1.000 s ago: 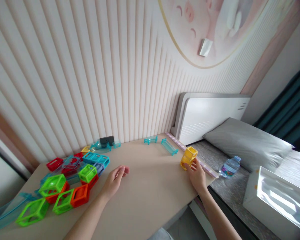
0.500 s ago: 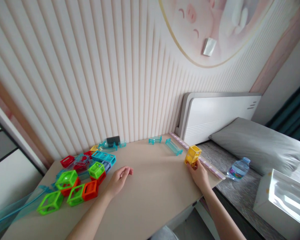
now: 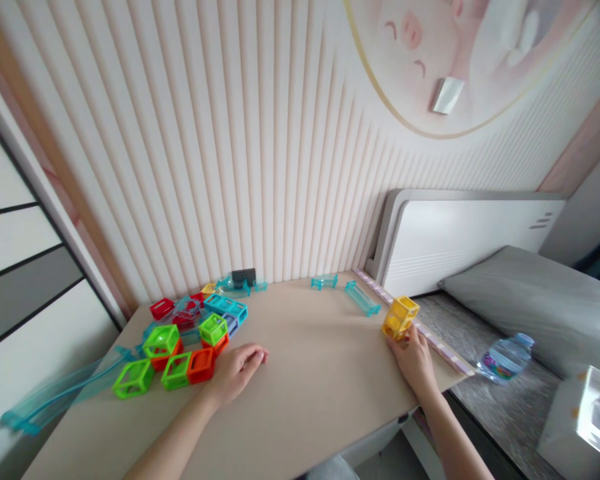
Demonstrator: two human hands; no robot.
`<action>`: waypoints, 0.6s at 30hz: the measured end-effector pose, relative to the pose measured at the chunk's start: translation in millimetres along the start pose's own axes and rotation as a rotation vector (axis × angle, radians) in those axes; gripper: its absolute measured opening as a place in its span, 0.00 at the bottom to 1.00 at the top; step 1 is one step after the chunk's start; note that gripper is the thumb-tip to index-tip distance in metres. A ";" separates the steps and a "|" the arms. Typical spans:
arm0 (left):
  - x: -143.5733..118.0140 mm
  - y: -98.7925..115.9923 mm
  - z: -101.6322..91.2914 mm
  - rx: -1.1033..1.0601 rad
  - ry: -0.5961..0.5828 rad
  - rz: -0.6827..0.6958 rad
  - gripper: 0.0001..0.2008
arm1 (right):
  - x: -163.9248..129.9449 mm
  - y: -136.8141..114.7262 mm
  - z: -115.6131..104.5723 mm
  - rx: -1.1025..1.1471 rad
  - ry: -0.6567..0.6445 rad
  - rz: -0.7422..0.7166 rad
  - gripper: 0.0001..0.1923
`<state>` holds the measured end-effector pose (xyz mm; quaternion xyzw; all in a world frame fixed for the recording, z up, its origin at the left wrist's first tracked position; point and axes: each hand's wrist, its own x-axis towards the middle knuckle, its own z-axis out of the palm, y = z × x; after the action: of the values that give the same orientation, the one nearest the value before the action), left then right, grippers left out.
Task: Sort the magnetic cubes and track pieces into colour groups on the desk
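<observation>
My right hand (image 3: 414,357) grips a stack of yellow hollow cube blocks (image 3: 401,317) near the right edge of the beige table (image 3: 305,380). My left hand (image 3: 236,371) rests palm down on the table, fingers loosely curled, holding nothing. Just left of it lies an orange cube block (image 3: 201,366) joined to a green cube block (image 3: 175,371). A pile of green, red, orange and blue blocks (image 3: 195,327) spreads behind them.
Two teal transparent track pieces (image 3: 363,298) lie near the wall at the back. A long teal track (image 3: 60,395) sticks out at the table's left end. On the right are a bed with a grey pillow (image 3: 540,303) and a water bottle (image 3: 505,358).
The view has swung left, so everything sits further right in the frame. My right hand keeps hold of the yellow blocks. My left hand has hardly moved on the table.
</observation>
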<state>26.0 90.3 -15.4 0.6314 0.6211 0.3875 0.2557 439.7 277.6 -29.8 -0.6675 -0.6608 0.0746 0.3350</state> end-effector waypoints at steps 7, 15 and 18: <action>-30.1 5.7 -12.9 0.149 -0.090 0.144 0.12 | -63.4 -15.5 8.4 -0.051 0.196 -0.102 0.38; -48.2 7.2 -19.0 0.190 -0.093 0.143 0.13 | -105.2 -126.2 49.9 0.165 -0.383 -0.803 0.17; -45.8 7.7 -18.8 0.179 -0.070 0.125 0.13 | -90.6 -169.0 75.4 0.177 -0.468 -0.856 0.18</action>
<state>18.7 41.6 -6.3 0.7022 0.6034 0.3236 0.1951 247.8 202.9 -26.3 -0.2707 -0.9242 0.1339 0.2336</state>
